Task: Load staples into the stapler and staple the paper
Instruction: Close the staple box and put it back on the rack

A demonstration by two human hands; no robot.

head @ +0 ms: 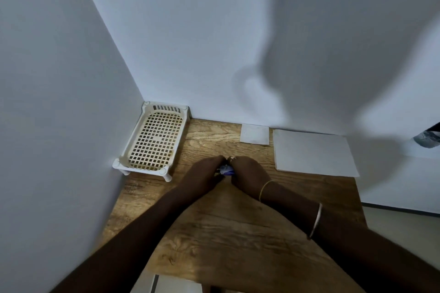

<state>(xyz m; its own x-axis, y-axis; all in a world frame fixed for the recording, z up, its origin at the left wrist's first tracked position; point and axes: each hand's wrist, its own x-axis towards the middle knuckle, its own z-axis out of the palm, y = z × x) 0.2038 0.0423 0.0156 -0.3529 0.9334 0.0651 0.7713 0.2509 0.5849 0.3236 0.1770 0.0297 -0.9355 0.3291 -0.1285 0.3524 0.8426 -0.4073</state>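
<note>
My left hand [202, 175] and my right hand [250, 173] meet at the middle of the wooden table [238, 233]. Both are closed around a small blue and white object [225, 170], which looks like the stapler; only a sliver of it shows between the fingers. The rest of it and any staples are hidden by my hands. A white stack of paper [314, 152] lies flat at the back right of the table, apart from my hands. A smaller white square sheet [254, 134] lies by the wall to the left of the paper.
A cream plastic lattice tray [154, 140] on short legs stands in the back left corner against the walls. White walls close the table on the left and at the back. The table's right edge drops off past the paper.
</note>
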